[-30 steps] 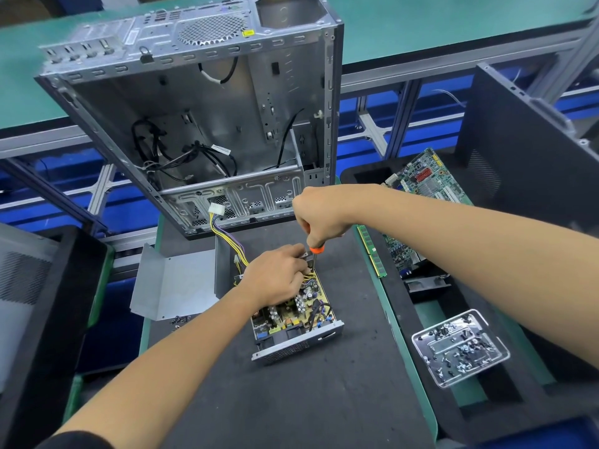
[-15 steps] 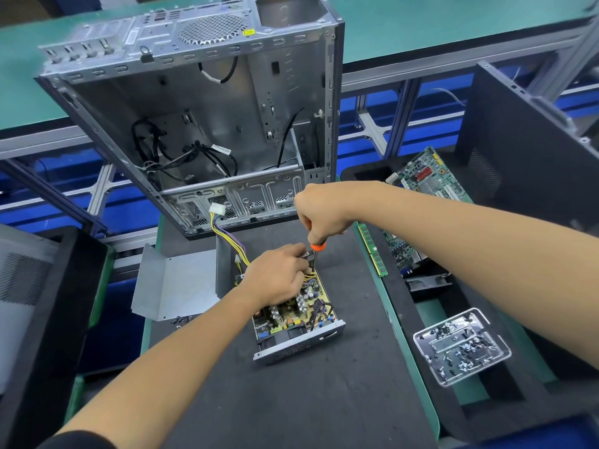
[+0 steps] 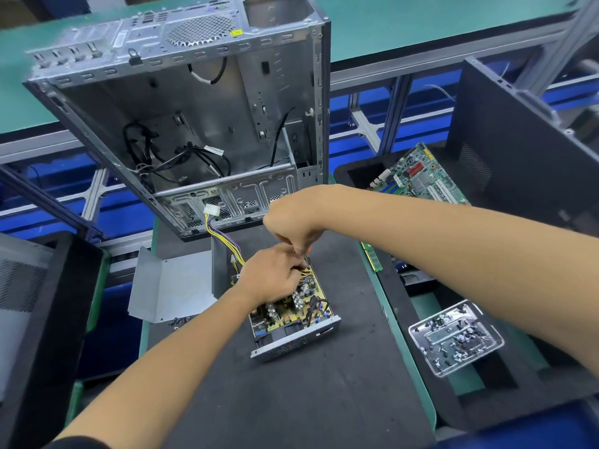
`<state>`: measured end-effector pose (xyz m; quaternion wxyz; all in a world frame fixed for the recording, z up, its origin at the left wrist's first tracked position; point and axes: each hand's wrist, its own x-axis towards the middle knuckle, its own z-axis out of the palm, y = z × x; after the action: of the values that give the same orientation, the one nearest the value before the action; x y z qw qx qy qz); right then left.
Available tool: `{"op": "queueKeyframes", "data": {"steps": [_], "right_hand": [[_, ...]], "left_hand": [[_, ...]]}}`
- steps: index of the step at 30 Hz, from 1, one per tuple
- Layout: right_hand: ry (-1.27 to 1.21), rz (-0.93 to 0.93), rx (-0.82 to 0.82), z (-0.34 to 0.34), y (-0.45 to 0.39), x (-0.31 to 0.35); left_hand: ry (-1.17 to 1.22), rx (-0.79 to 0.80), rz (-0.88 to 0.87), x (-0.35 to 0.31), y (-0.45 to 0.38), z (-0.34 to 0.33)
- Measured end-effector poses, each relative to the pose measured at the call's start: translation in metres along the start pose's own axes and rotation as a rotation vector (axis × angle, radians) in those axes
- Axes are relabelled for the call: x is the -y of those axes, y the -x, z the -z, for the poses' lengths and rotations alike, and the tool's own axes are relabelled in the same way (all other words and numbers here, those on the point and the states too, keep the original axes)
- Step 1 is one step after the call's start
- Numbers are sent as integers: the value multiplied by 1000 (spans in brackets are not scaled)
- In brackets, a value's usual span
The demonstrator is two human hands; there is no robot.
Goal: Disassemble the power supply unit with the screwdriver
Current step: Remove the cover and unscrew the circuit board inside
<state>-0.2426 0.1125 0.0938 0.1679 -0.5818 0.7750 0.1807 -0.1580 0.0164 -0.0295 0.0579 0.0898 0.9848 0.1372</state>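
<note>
On the worktop (image 3: 340, 400), my right hand (image 3: 293, 222) gripped the screwdriver (image 3: 307, 254) at a board screw in the power supply unit (image 3: 291, 314), my left hand (image 3: 270, 277) curled on it; next, lift that screw.

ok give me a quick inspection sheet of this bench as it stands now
surface: dark mat, green-edged
job's things: opened power supply unit, circuit board exposed; screwdriver, orange collar, tip at its far end
clutter: loose metal cover; screws beside it; screw tray; motherboard
grippers: right hand grip on the screwdriver; left hand on the unit's far end, finger position unclear
cables: yellow-purple bundle with white connector
surroundings: empty computer case; dark side panel
</note>
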Motion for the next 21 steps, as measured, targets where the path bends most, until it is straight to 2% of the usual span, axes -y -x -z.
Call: {"op": "queueKeyframes", "data": {"steps": [5,9,12,14,16,19,21], "right_hand": [[-23,9,-33,0,-8,8],[-168,-110,-79,-3,-4,1],[-107,-198,-69,-4,-1,0],[-30,-255,-51,-2,1,0],[16,-260,-8,1,2,1],[57,-184,80,6,3,1],[86,-120,116,6,4,3]], "left_hand": [[29,-60,7,2,4,-5],[44,-211,1,1,5,-10],[167,-326,27,-2,4,-9],[358,-324,132,-4,1,-5],[540,-254,219,-2,-6,2],[636,-109,162,1,-15,11],[703,-89,136,0,-16,12]]}}
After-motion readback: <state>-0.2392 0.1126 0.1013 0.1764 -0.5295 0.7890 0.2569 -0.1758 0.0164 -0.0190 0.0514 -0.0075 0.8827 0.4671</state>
